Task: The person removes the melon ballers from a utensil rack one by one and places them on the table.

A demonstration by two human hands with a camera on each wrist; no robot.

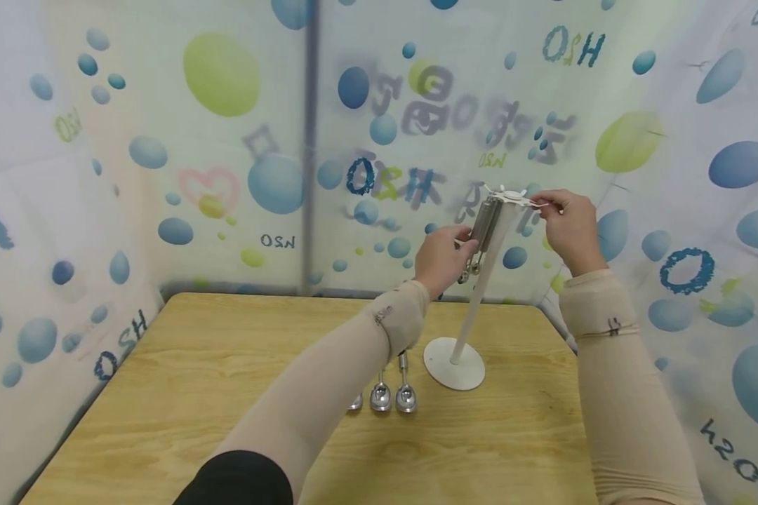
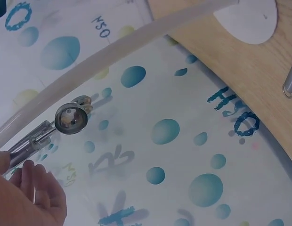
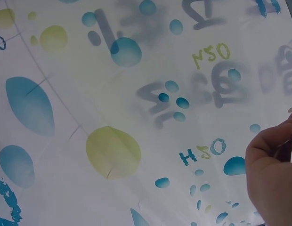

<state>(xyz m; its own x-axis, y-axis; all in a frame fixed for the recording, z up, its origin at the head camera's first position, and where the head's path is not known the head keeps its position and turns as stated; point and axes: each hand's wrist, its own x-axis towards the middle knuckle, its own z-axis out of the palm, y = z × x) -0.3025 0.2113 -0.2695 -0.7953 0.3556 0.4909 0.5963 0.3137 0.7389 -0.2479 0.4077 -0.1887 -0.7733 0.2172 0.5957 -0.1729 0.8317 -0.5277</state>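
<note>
A white stand [image 1: 476, 301] with a round base rises from the table, its top ringed with small hooks. Metal ice cream scoops [image 1: 485, 221] hang from the hooks on its left side, handles up and bowls down. My left hand [image 1: 443, 258] holds the handle of one hanging scoop, thumb and fingers at its lower part. The left wrist view shows the scoop's round bowl [image 2: 70, 118] beside the stand's pole. My right hand [image 1: 568, 226] pinches a hook at the top right of the stand; in the right wrist view that hand [image 3: 273, 172] is cut off by the frame edge.
Several more scoops [image 1: 380, 397] lie on the wooden table [image 1: 505, 435] left of the base, partly hidden by my left forearm. A patterned curtain [image 1: 227, 161] with bubbles and lettering closes in the back and sides.
</note>
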